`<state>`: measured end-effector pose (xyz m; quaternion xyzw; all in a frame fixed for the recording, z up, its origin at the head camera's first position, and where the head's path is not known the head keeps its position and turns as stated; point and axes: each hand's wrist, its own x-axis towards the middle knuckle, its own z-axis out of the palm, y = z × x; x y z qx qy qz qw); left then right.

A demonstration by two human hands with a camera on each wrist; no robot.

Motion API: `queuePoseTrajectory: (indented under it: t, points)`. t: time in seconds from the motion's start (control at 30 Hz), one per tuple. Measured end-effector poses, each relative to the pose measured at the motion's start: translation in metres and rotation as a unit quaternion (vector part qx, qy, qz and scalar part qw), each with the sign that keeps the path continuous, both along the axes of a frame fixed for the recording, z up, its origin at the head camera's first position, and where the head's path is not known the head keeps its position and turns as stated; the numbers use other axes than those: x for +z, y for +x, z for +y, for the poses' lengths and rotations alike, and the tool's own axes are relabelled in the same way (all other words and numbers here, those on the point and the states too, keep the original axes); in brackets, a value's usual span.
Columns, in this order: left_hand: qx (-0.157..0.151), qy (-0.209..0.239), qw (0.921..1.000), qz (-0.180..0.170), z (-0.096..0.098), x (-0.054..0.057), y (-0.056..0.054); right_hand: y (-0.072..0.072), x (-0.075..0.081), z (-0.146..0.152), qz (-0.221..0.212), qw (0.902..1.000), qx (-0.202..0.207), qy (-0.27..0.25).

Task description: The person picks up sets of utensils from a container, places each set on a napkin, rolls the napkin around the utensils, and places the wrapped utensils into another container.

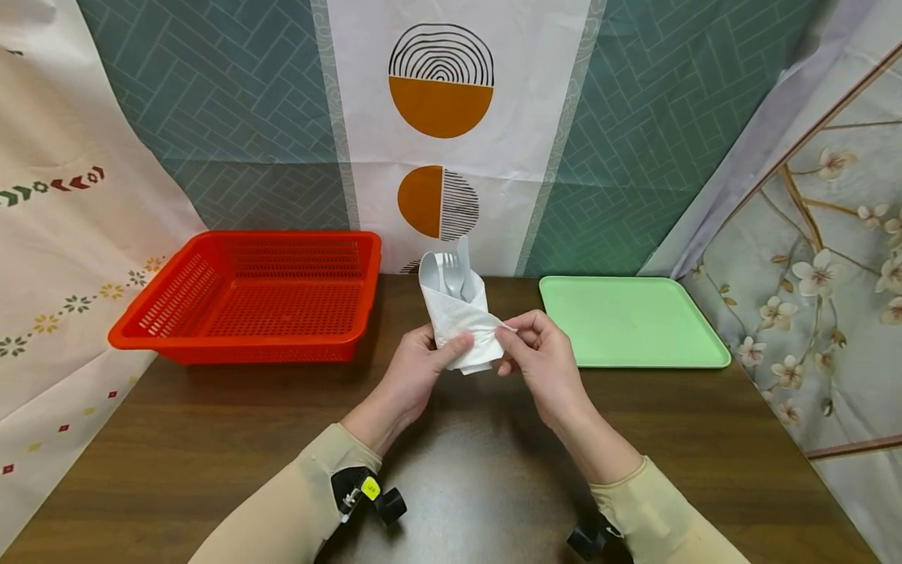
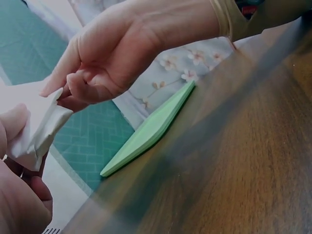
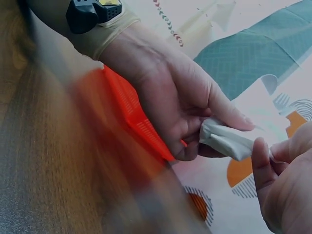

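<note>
A white napkin [image 1: 461,323] is wrapped round a fork [image 1: 452,272], a knife [image 1: 464,262] and a pale rounded piece [image 1: 430,272] that may be a spoon or a curl of napkin. The fork's tines and the knife's end stick out at the top. My left hand [image 1: 414,366] grips the lower left of the bundle, thumb across its front. With thumb and fingers my right hand [image 1: 543,359] pinches a napkin corner at the right side. Both wrist views show the folded lower end of the napkin [image 2: 41,129] [image 3: 229,139] between the hands; the cutlery handles are hidden inside.
A red plastic basket [image 1: 257,350] stands on the brown wooden table [image 1: 486,470] at the left. To the right lies a light green tray [image 1: 634,321]. Patterned cloths [image 1: 613,157] hang behind the table and at both sides.
</note>
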<state>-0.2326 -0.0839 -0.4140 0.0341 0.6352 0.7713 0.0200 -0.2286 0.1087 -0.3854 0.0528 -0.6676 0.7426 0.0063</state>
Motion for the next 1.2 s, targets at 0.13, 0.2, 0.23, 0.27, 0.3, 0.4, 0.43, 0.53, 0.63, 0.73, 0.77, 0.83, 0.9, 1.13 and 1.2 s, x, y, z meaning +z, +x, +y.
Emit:
queuePoseTrajectory:
  t: [0.13, 0.2, 0.23, 0.27, 0.3, 0.4, 0.43, 0.53, 0.63, 0.73, 0.77, 0.83, 0.9, 1.13, 1.2]
  points:
    - [-0.004, 0.01, 0.9999, -0.005, -0.002, 0.001, 0.0, 0.0, 0.0, -0.001, 0.002, 1.0, -0.005, -0.004]
    - [-0.009, 0.016, 0.9998, -0.006, -0.002, 0.003, 0.001, 0.0, 0.0, -0.001, 0.002, 0.9999, -0.01, -0.003]
    - [-0.011, 0.018, 0.9998, -0.005, -0.002, 0.003, 0.001, 0.0, 0.0, -0.001, 0.002, 0.9999, -0.013, -0.001]
    - [-0.014, 0.02, 0.9997, -0.004, -0.002, 0.003, 0.001, 0.0, 0.0, -0.001, 0.003, 0.9999, -0.016, 0.002]
    - [-0.018, 0.022, 0.9996, -0.003, -0.002, 0.003, 0.001, 0.0, 0.0, 0.0, 0.002, 0.9998, -0.018, 0.006]
    - [-0.03, 0.029, 0.9991, -0.001, -0.001, 0.003, 0.001, 0.0, 0.0, 0.001, 0.003, 0.9997, -0.02, 0.015]
    - [-0.032, 0.031, 0.999, -0.001, -0.001, 0.003, 0.001, 0.0, 0.0, 0.001, 0.003, 0.9997, -0.019, 0.016]
    - [-0.034, 0.041, 0.9986, 0.0, 0.001, 0.003, 0.001, 0.0, -0.001, 0.001, 0.017, 0.9994, -0.022, 0.02]
    - [-0.021, 0.045, 0.9988, 0.0, 0.003, 0.003, 0.001, 0.0, -0.004, 0.001, 0.065, 0.9955, -0.053, 0.044]
    - [0.0, 0.041, 0.9992, 0.0, 0.005, 0.003, 0.003, 0.003, -0.005, 0.001, 0.137, 0.9815, -0.115, 0.07]
    - [0.009, 0.038, 0.9992, 0.002, 0.005, 0.003, 0.003, 0.005, -0.006, 0.0, 0.164, 0.9738, -0.136, 0.079]
    - [0.024, 0.032, 0.9992, 0.007, 0.006, 0.004, 0.004, 0.01, -0.006, -0.002, 0.223, 0.9554, -0.163, 0.105]
    - [0.039, 0.025, 0.9988, 0.015, 0.007, 0.005, 0.005, 0.014, -0.006, -0.006, 0.278, 0.9354, -0.163, 0.146]
    - [0.053, 0.032, 0.9976, 0.031, 0.01, 0.006, 0.008, 0.019, -0.01, -0.019, 0.309, 0.9175, -0.114, 0.224]
    - [0.051, 0.038, 0.9975, 0.031, 0.01, 0.006, 0.008, 0.018, -0.01, -0.019, 0.281, 0.929, -0.111, 0.214]
